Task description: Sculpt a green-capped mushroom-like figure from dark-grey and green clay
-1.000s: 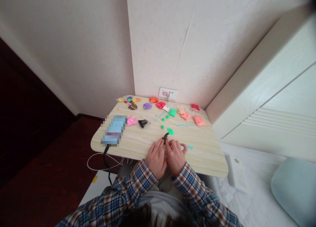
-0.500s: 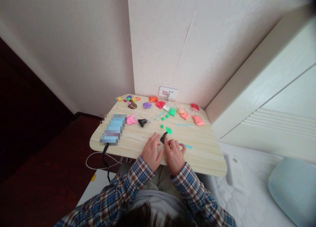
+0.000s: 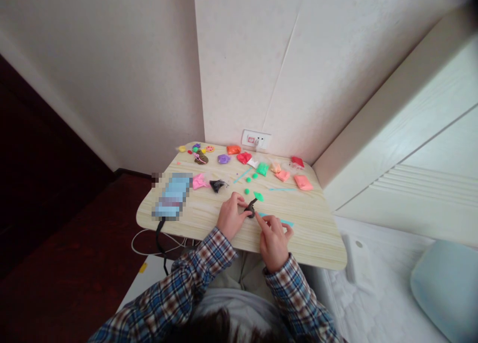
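Pinching lightly to avoid denting it, we are steadying the dark piece (image 3: 251, 213) on the table (image 3: 313, 233) with our left hand (image 3: 230, 217) nearly closed, our half-open right hand (image 3: 274, 242) gripping nothing, forefinger beside it.

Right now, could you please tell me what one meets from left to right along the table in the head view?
Pixelated screen, pink clay packet, black clay packet, dark clay piece, right hand, salmon clay packet.
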`<action>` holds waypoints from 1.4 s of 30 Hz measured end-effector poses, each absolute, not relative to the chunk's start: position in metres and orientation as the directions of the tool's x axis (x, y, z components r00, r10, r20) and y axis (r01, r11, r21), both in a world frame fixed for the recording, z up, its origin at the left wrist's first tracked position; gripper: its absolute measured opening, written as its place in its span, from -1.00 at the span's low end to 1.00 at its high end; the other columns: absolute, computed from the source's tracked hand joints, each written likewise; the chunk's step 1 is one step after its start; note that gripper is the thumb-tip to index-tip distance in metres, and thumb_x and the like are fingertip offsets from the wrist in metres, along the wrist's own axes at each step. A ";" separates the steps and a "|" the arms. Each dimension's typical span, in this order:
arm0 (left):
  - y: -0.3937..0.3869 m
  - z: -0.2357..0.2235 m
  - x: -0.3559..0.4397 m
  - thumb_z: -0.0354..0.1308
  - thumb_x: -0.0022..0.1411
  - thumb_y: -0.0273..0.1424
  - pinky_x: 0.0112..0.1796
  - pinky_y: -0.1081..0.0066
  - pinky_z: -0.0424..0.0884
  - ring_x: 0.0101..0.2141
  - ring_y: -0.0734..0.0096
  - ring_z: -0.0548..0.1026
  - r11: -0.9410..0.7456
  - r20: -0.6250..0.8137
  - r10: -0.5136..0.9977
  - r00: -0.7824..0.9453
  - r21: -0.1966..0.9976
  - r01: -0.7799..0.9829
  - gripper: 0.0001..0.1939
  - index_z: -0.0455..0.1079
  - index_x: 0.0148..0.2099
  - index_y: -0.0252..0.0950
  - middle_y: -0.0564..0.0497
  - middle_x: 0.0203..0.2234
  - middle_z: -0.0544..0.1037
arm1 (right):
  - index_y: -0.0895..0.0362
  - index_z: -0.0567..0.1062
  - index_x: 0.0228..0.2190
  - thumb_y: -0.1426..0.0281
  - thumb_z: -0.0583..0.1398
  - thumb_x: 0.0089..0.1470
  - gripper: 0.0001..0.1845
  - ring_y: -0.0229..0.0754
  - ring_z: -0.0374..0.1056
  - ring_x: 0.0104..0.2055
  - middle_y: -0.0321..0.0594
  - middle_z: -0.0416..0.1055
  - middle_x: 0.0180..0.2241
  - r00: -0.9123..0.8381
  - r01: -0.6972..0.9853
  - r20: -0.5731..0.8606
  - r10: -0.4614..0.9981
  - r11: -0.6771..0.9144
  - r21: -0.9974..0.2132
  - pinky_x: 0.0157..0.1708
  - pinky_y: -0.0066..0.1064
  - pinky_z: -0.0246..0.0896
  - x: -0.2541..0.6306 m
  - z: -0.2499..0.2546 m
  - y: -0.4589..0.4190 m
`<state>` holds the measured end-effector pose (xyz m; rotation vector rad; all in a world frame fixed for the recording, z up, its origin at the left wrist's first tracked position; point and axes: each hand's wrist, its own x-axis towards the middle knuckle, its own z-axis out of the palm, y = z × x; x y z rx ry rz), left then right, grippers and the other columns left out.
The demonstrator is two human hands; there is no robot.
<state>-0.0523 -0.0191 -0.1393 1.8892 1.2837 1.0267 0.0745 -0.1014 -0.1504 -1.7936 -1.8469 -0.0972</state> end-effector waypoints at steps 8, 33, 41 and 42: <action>-0.019 -0.137 -0.056 0.31 -0.02 -0.54 -0.16 0.28 0.39 -0.28 0.32 0.54 -0.285 0.210 0.954 0.213 0.854 0.436 -0.53 0.17 -0.11 -0.25 0.09 -0.42 0.56 | 0.16 0.37 0.00 0.67 -0.01 -0.04 -0.45 -0.18 0.24 -0.21 -0.18 0.38 -0.27 0.047 0.962 0.409 0.911 0.069 -0.264 -0.13 -0.22 -0.17 0.064 -0.149 -0.102; -0.022 -0.138 -0.059 0.23 0.02 -0.62 -0.10 0.23 0.39 -0.22 0.29 0.52 -0.368 0.246 0.923 0.296 0.787 0.496 -0.54 0.21 -0.04 -0.27 0.07 -0.41 0.55 | 0.16 0.37 0.00 0.67 -0.01 0.01 -0.48 -0.19 0.22 -0.23 -0.20 0.34 -0.33 -0.045 0.982 0.373 0.927 0.110 -0.157 -0.13 -0.23 -0.18 0.069 -0.152 -0.098; -0.040 -0.146 -0.073 0.21 0.14 -0.43 0.00 0.15 0.36 0.01 0.21 0.43 -0.510 0.334 0.852 0.403 0.701 0.498 -0.54 0.13 0.06 -0.27 -0.12 -0.10 0.53 | 0.10 0.40 -0.02 0.68 0.01 -0.04 -0.44 -0.18 0.22 -0.22 -0.22 0.36 -0.32 -0.025 0.978 0.346 0.938 0.094 -0.184 -0.14 -0.22 -0.20 0.075 -0.147 -0.099; -0.044 -0.147 -0.076 0.20 0.15 -0.39 0.02 0.12 0.33 0.06 0.17 0.38 -0.550 0.355 0.829 0.433 0.659 0.513 -0.47 0.08 0.11 -0.30 -0.17 -0.03 0.48 | 0.10 0.40 -0.02 0.67 0.01 -0.05 -0.44 -0.18 0.22 -0.22 -0.22 0.36 -0.31 -0.017 0.976 0.352 0.936 0.091 -0.195 -0.14 -0.22 -0.20 0.076 -0.145 -0.098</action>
